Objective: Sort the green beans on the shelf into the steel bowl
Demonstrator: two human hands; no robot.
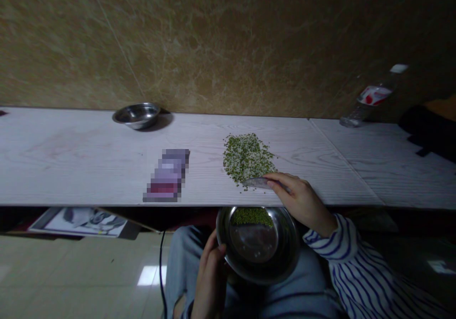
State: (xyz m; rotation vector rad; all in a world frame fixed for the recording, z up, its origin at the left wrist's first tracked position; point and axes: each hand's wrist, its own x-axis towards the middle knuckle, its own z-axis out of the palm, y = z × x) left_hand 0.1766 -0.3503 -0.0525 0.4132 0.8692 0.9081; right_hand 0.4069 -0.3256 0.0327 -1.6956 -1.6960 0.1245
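Note:
My left hand (211,271) grips the left rim of a metal bowl (261,274), which sits over my lap just below the table edge. The bowl is tilted toward the table, and small green beans (252,217) lie along its far side. A thin, greyish, pointed flat tool (257,182) is pinched in my right hand (302,200), at the near edge of a spread of green beans (247,155) on the table. White shows among these beans; I cannot tell whether it is grains or tabletop. The tool's exact kind is unclear.
A smaller metal bowl (137,116) stands at the back left, by the wall. A pixelated flat purple object (167,175) lies left of the beans. A plastic bottle (374,96) and a dark item (432,124) are at the right. Under the tabletop, a cable (161,267) hangs.

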